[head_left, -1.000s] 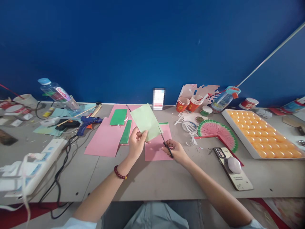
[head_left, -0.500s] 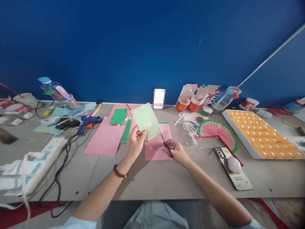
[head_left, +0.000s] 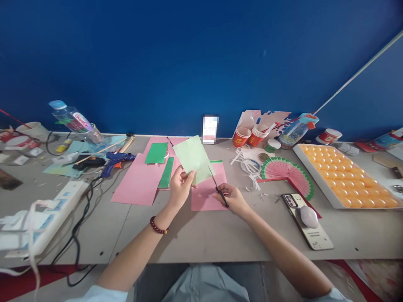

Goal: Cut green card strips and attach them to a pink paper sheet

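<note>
Left hand (head_left: 182,182) holding pale green paper (head_left: 192,157), right hand (head_left: 230,196) gripping scissors (head_left: 222,195)

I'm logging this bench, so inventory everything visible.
paper: 1, pale green, centre
scissors: 1, black, centre
sheets: at least 3, pink, centre
cards: at least 2, green, centre
glue gun: 1, blue, left
power strip: 1, white, left
bottles: 2, clear, both sides
screen: 1, white, back centre
cups: 2 stacks, red, right
strips: several, white, near cups
fan: 1, pink-green, right
phone: 1, cream, right
tray: 1, white, right, orange balls inside
table: 1, grey, below
bracelet: 1, dark red, left wrist
left hand: 1, gripping paper
right hand: 1, gripping scissors
</note>
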### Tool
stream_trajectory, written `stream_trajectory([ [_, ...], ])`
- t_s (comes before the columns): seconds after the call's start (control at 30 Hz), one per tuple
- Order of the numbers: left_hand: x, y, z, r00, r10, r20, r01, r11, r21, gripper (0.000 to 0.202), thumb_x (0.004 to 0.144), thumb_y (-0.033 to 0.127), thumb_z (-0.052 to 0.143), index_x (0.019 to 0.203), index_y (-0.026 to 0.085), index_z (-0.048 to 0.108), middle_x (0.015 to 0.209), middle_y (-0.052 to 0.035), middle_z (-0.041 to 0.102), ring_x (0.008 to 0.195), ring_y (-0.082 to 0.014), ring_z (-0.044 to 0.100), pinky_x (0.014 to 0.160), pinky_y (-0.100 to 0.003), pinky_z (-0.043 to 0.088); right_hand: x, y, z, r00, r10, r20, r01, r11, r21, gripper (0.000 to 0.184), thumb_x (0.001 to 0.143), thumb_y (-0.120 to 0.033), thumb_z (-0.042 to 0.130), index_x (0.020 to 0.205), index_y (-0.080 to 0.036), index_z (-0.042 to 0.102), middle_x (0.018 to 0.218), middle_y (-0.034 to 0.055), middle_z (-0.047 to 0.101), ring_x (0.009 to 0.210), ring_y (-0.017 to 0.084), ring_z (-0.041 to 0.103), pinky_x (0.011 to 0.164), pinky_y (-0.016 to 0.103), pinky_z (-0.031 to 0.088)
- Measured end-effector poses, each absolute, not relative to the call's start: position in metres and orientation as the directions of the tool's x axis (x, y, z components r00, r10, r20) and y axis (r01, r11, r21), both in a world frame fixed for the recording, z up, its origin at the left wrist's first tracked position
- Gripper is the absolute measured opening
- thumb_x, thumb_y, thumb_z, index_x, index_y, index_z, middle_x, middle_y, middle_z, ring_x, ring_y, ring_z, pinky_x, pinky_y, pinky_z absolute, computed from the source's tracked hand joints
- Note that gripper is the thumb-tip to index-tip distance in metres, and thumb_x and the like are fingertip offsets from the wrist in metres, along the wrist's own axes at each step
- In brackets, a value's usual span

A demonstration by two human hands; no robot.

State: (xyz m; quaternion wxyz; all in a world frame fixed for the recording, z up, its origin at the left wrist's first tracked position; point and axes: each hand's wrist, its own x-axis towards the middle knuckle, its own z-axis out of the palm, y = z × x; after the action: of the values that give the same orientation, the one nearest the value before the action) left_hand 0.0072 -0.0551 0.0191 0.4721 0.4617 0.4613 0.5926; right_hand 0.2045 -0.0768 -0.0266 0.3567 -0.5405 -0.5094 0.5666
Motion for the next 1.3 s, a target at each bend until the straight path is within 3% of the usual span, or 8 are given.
stream_trajectory([
  [0.33, 0.0064, -0.054, 0.0154, -0.122, 0.986, 0.114, -0.122, -0.129, 0.984, 0.045, 0.077, 0.044, 0.068, 0.114, 0.02, 0.058, 0.084, -0.0034, 0.069, 0.062, -0.0122, 0.061, 0.048, -0.021, 0.055, 0.2045, -0.0767, -0.0272, -0.162, 0.956, -0.244, 0.14, -0.222, -0.965, 0.044, 0.061, -0.054, 0.077, 0.078, -0.019, 0.057, 0.063, -0.0033, 0.049, 0.048, 0.007, 0.036, 0.042, 0.022, 0.027],
  [0.83, 0.0061, -0.0542, 0.0173, -0.11, 0.984, 0.138, -0.088, -0.148, 0.985, 0.041, 0.08, 0.042, 0.066, 0.112, 0.019, 0.056, 0.07, 0.0007, 0.063, 0.057, -0.0108, 0.057, 0.048, -0.02, 0.055, 0.2036, -0.0766, -0.0231, -0.162, 0.953, -0.255, 0.127, -0.236, -0.963, 0.042, 0.059, -0.048, 0.08, 0.077, -0.018, 0.057, 0.06, -0.0046, 0.048, 0.047, 0.007, 0.037, 0.043, 0.022, 0.026],
  [1.3, 0.0057, -0.0541, 0.0161, -0.123, 0.982, 0.143, -0.065, -0.152, 0.986, 0.033, 0.079, 0.043, 0.066, 0.099, 0.019, 0.055, 0.06, 0.0056, 0.054, 0.051, -0.0087, 0.051, 0.047, -0.021, 0.055, 0.2036, -0.0761, -0.0232, -0.153, 0.954, -0.259, 0.121, -0.242, -0.963, 0.045, 0.056, -0.05, 0.081, 0.075, -0.018, 0.057, 0.059, -0.0038, 0.051, 0.047, 0.007, 0.037, 0.042, 0.021, 0.026],
])
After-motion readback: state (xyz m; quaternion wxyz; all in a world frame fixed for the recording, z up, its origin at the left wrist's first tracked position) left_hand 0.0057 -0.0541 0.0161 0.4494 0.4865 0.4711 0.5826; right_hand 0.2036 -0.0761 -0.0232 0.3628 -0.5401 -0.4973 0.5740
